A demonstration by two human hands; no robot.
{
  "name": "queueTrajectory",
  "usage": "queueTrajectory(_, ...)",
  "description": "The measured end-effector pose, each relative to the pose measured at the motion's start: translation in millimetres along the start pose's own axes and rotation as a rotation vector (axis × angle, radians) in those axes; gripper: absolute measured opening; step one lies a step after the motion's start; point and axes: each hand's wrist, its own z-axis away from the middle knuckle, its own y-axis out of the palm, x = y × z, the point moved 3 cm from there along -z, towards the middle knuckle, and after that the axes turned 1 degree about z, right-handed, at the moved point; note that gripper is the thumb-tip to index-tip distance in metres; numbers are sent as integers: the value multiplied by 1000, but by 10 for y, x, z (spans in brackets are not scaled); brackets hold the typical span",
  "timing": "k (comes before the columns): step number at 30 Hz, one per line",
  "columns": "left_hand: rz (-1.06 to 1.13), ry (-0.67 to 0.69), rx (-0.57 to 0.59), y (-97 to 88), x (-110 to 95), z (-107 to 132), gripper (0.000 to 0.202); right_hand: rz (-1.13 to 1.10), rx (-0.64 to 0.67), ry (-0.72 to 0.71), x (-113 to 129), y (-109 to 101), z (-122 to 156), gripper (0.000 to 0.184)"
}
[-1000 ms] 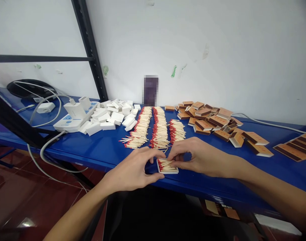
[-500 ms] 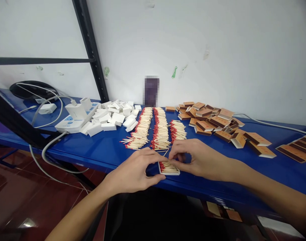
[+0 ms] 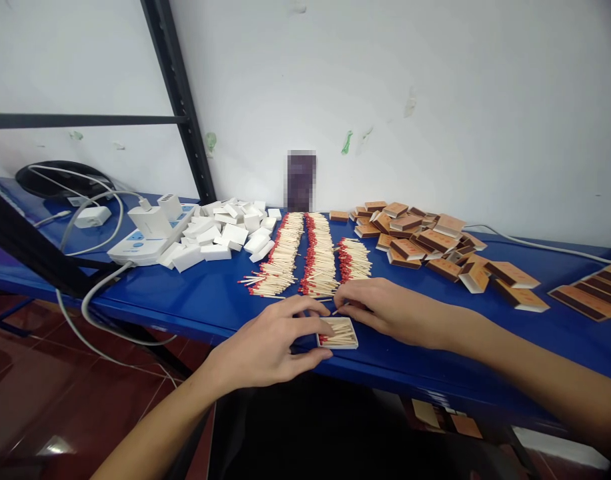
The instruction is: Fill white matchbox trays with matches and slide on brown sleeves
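Observation:
A small white matchbox tray [image 3: 357,343] filled with red-headed matches [image 3: 343,331] lies near the table's front edge. My left hand [image 3: 278,341] curves around its left side, thumb at the near corner and a fingertip on the matches inside. Just behind the tray, my right hand [image 3: 393,310] pinches a single match [image 3: 335,312] between thumb and fingertips. Beyond both hands lie long rows of loose matches [image 3: 318,257] and a shorter pile of matches [image 3: 354,260], red heads mostly to the left.
White inner trays [image 3: 225,230] are heaped at the back left. Brown matchbox sleeves [image 3: 428,233] form a pile at the right, with more sleeves [image 3: 593,293] at the far right. A power strip [image 3: 140,247] with chargers and cables sits beside a black shelf post [image 3: 178,93].
My right hand has drawn back from over the tray to just behind it, uncovering more matches. A left fingertip has come down onto the matches in the tray.

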Motion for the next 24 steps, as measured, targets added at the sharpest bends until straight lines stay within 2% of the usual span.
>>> queueTrajectory(3,-9,-14,-5,6,2,-5,16,84,17,33,18,-36,78,25)
queueTrajectory(7,-1,-12,-30,8,-8,-12,17,179,-105,48,61,-143,193,26)
queueTrajectory(10,2,-10,-40,12,-8,-12,25,66,-215,78,64,-170,258,15)
queueTrajectory(13,-13,-16,-30,16,-5,-13,28,-29,-294,10,116,-134,286,27)
queueTrajectory(15,-29,-17,-16,19,-4,-15,26,-54,-334,-22,180,-107,290,28)
queueTrajectory(20,-41,-24,-10,18,-3,-16,27,-244,-401,50,304,-62,268,8)
queueTrajectory(24,-31,-37,-14,16,-5,-17,27,-312,-443,23,320,31,246,7)
